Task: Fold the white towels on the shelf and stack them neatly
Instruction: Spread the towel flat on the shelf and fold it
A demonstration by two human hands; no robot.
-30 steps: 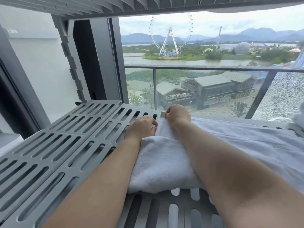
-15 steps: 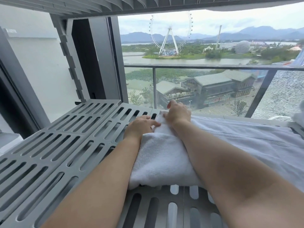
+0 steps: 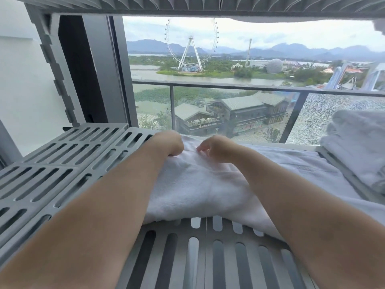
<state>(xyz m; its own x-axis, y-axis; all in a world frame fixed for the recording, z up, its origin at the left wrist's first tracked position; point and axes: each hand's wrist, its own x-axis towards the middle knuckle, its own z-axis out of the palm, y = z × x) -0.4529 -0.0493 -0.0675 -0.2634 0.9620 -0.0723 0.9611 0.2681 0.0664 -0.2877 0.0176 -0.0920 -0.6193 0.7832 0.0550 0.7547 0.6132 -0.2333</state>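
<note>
Two bare forearms reach forward from the bottom corners over a grey slotted shelf [image 3: 62, 184]. Between them a folded white towel [image 3: 198, 188] lies on the shelf, its near edge rounded and overhanging the slots, its far end under the hands.

The left hand [image 3: 168, 142] sits on the towel's far left corner, knuckles up. Its fingers are curled under and hidden, so I cannot tell whether they hold cloth. The right hand [image 3: 215, 148] is just beside it, the two close but apart. Its fingers [image 3: 201, 148] are bent with their tips down at the towel's surface. Whether they pinch the cloth I cannot tell.

A flatter white cloth [image 3: 302, 163] runs from under the towel towards the right. At the right edge, a stack [image 3: 358, 147] of folded white towels rests on the shelf, well apart from the hands. A second slotted shelf [image 3: 187, 5] spans the top of the view.

Past the shelf's far edge is a window, then a glass railing [image 3: 229, 87]. Below it are grey-roofed buildings [image 3: 239, 113]. Farther off a Ferris wheel [image 3: 190, 38] stands by green water, with hazy mountains [image 3: 291, 49] behind.
</note>
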